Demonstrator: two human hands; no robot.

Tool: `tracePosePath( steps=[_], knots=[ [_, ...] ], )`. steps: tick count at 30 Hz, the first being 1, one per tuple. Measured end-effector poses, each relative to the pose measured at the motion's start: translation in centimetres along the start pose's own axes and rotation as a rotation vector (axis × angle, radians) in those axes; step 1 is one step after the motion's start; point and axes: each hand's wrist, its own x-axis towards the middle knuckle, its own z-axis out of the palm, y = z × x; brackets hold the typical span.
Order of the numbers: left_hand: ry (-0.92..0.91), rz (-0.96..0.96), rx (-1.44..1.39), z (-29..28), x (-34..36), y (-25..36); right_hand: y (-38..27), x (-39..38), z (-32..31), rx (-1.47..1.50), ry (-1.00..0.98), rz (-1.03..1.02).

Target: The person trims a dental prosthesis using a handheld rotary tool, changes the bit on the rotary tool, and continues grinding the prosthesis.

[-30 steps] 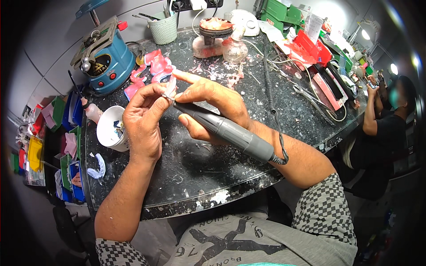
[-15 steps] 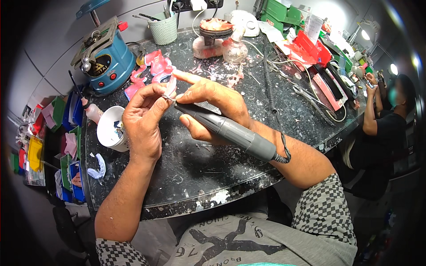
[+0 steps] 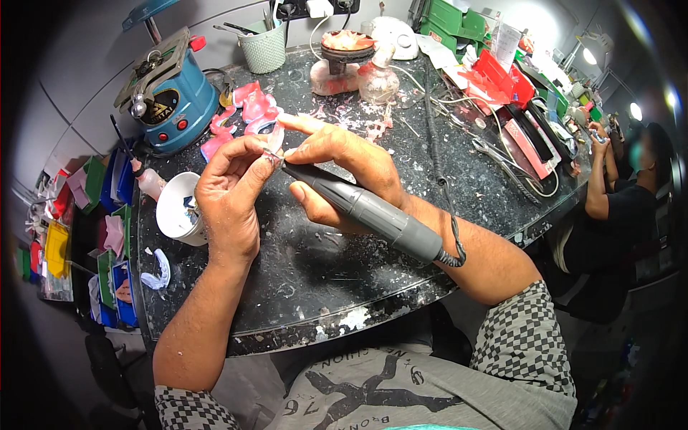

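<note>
My left hand (image 3: 231,197) pinches a small pink, partly see-through piece (image 3: 276,136), which looks like part of a denture; my fingers cover much of it. Slanting across my right hand (image 3: 362,163) is a dark grey rotary handpiece (image 3: 369,215), gripped like a pen with its cord trailing from the back end. Its thin metal bur meets the pink piece or sits very close to it; contact cannot be made out. My right index finger reaches forward past the piece. Beyond my fingertips, pink and white dental moulds (image 3: 258,107) lie on the black worktop (image 3: 344,287).
A white tub (image 3: 175,215) and a pale blue dental arch (image 3: 159,269) are left of my left hand. Farther back stand a blue machine (image 3: 175,107), a pen basket (image 3: 264,50) and a glass burner (image 3: 380,82). The coiled cord (image 3: 433,129) crosses the worktop. A co-worker (image 3: 620,179) sits at right.
My left hand has shifted very slightly left, and the pink piece has turned a little at the bur. The handpiece's rear end has moved slightly; both grips stay the same.
</note>
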Motion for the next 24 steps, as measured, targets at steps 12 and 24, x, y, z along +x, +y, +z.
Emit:
tracePosePath(
  steps=[12,24],
  knots=[
    [0.003,-0.01,-0.02,-0.1,0.0,-0.14,-0.33,0.21,-0.21,-0.03,-0.049,-0.035],
    [0.006,-0.069,-0.091,-0.23,-0.04,-0.36,-0.24,0.0,-0.16,0.018,-0.065,-0.011]
  ],
)
